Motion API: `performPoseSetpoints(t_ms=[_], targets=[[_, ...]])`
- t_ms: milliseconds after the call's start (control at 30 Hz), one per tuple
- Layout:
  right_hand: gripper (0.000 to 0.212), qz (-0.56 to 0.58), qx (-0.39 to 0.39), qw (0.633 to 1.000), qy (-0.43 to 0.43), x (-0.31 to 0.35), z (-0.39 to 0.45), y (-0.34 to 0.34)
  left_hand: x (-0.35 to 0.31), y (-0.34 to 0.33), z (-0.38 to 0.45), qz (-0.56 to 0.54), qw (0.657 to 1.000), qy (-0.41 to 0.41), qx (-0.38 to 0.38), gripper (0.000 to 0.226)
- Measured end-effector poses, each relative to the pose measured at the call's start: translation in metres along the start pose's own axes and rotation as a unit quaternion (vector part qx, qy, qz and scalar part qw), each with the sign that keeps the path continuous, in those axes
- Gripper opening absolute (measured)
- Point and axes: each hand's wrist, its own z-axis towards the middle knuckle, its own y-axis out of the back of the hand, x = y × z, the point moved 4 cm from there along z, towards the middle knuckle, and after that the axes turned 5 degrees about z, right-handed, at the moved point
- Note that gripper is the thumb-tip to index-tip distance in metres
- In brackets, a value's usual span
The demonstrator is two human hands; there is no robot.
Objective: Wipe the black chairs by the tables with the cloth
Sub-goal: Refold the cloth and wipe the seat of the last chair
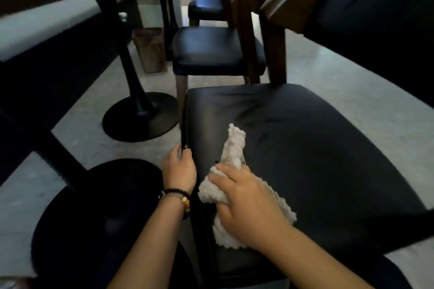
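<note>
My right hand (246,204) presses the crumpled white nubbly cloth (231,162) onto the near-left part of the black padded leather chair seat (317,148), its fingers curled round the bunched fabric. My left hand (179,166), with beaded bracelets (178,197) at the wrist, grips the seat's left edge, thumb and fingers wrapped over it.
</note>
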Motion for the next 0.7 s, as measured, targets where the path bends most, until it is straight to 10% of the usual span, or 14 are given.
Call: performPoseSetpoints(t_ms=[333, 467, 700], targets=[[0.027, 0.007, -0.235, 0.889, -0.392, -0.146, -0.041, 0.087, -0.009, -0.018, 0.003, 0.155, 0.987, -0.009, 0.048, 0.085], [0.028, 0.026, -0.197, 0.941, -0.272, -0.095, -0.01, 0.062, 0.012, -0.014, 0.003, -0.061, 0.98, 0.138, 0.126, 0.1], [0.047, -0.113, -0.009, 0.987, -0.118, -0.065, -0.015, 0.041, 0.013, -0.016, 0.003, -0.103, 0.981, 0.111, 0.121, 0.063]])
